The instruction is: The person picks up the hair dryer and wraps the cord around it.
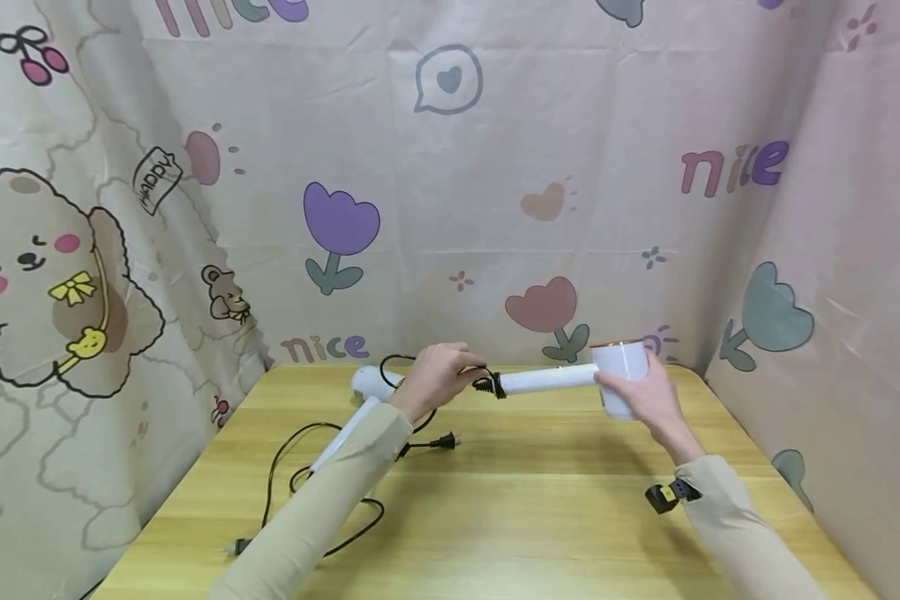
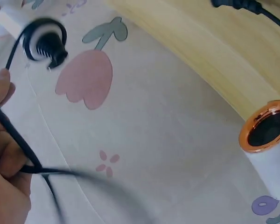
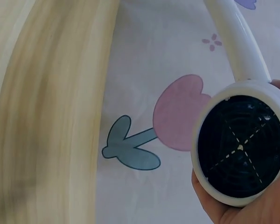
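Note:
My right hand (image 1: 656, 396) grips a white hair dryer (image 1: 621, 379) round its barrel, above the table, with the copper-coloured rim upward. In the right wrist view its dark round rear grille (image 3: 238, 163) faces the camera. The handle (image 1: 547, 380) points left, toward my left hand (image 1: 438, 375). A black power cord (image 1: 487, 385) loops round the handle's end, and my left fingers pinch it; lengths of cord (image 2: 18, 140) also cross that hand in the left wrist view. Behind my left forearm, a second white hair dryer (image 1: 369, 383) lies on the table, partly hidden.
On the wooden table (image 1: 540, 525), a black plug (image 1: 444, 442) lies near the middle. Another plug (image 1: 238, 547) and loose black cord (image 1: 273, 467) lie at the left. A printed curtain (image 1: 450, 208) hangs along the table's back and sides.

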Demonstrator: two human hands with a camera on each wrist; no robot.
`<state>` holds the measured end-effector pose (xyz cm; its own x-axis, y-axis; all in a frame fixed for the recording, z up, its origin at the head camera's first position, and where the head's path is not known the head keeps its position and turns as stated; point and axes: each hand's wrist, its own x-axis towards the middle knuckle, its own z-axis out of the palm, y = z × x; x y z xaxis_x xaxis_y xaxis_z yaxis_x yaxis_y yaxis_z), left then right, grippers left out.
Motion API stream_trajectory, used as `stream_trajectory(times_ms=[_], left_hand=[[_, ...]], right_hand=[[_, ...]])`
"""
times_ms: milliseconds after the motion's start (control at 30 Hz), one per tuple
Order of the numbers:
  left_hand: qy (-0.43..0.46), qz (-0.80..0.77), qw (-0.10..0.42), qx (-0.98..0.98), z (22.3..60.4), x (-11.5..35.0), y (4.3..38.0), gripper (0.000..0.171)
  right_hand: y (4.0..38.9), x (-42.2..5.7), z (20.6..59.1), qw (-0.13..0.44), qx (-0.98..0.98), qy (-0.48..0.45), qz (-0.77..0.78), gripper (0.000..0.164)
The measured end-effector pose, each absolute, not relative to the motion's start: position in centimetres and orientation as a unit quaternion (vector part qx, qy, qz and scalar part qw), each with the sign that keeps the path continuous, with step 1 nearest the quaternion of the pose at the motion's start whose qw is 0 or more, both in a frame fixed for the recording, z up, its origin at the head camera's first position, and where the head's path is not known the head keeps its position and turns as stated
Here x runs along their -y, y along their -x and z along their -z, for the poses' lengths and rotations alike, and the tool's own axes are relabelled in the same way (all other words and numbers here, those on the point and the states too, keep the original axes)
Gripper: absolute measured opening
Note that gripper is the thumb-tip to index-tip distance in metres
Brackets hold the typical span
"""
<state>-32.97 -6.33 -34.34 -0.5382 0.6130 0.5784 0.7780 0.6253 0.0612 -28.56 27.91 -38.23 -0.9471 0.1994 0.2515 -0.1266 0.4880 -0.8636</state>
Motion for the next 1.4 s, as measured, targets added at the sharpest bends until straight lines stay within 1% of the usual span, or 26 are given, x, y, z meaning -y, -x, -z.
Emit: stream_trajectory(times_ms=[167, 267, 333, 500, 600, 767, 933, 1000, 1100, 1200, 1300, 1400], left_hand=[[0.363, 0.223, 0.307, 0.851, 34.6, 6.5, 33.6, 0.012], [0.338, 0.274, 0.313, 0.844, 34.8, 6.3, 33.9, 0.015], [0.320, 0.308, 0.300, 0.844, 34.9, 6.4, 34.1, 0.017], [0.268, 0.406, 0.241, 0.840, 35.3, 6.9, 34.8, 0.020], [0.259, 0.440, 0.226, 0.830, 35.4, 7.2, 35.3, 0.019], [0.263, 0.451, 0.211, 0.826, 35.8, 7.6, 35.8, 0.016], [0.242, 0.454, 0.166, 0.841, 37.0, 7.9, 36.1, 0.019], [0.232, 0.440, 0.157, 0.853, 37.5, 8.0, 36.1, 0.021], [0.246, 0.375, 0.165, 0.879, 38.2, 7.8, 35.9, 0.021], [0.301, 0.283, 0.195, 0.889, 39.1, 7.3, 35.4, 0.019], [0.350, 0.210, 0.230, 0.884, 40.0, 6.6, 34.7, 0.015], [0.379, 0.170, 0.253, 0.874, 40.6, 5.8, 33.9, 0.012]], right_hand=[[28.6, -28.5, 38.6, 0.136, 0.839, 0.014, -0.526, 0.083], [28.7, -28.5, 38.6, 0.118, 0.833, 0.004, -0.541, 0.081], [28.7, -28.5, 38.6, 0.104, 0.831, -0.002, -0.546, 0.081], [28.7, -28.7, 38.6, 0.083, 0.834, -0.002, -0.546, 0.079], [28.7, -28.8, 38.6, 0.075, 0.832, -0.003, -0.550, 0.080], [28.6, -28.9, 38.7, 0.054, 0.828, -0.012, -0.558, 0.081], [28.5, -28.9, 38.7, 0.035, 0.815, -0.029, -0.578, 0.077], [28.5, -28.8, 38.6, 0.031, 0.799, -0.031, -0.600, 0.076], [28.5, -28.8, 38.6, 0.022, 0.769, -0.025, -0.638, 0.074], [28.4, -29.0, 38.7, 0.006, 0.741, -0.010, -0.671, 0.070], [28.3, -29.1, 38.9, -0.010, 0.713, 0.006, -0.701, 0.061], [28.3, -29.2, 39.1, -0.011, 0.690, 0.024, -0.723, 0.052]])
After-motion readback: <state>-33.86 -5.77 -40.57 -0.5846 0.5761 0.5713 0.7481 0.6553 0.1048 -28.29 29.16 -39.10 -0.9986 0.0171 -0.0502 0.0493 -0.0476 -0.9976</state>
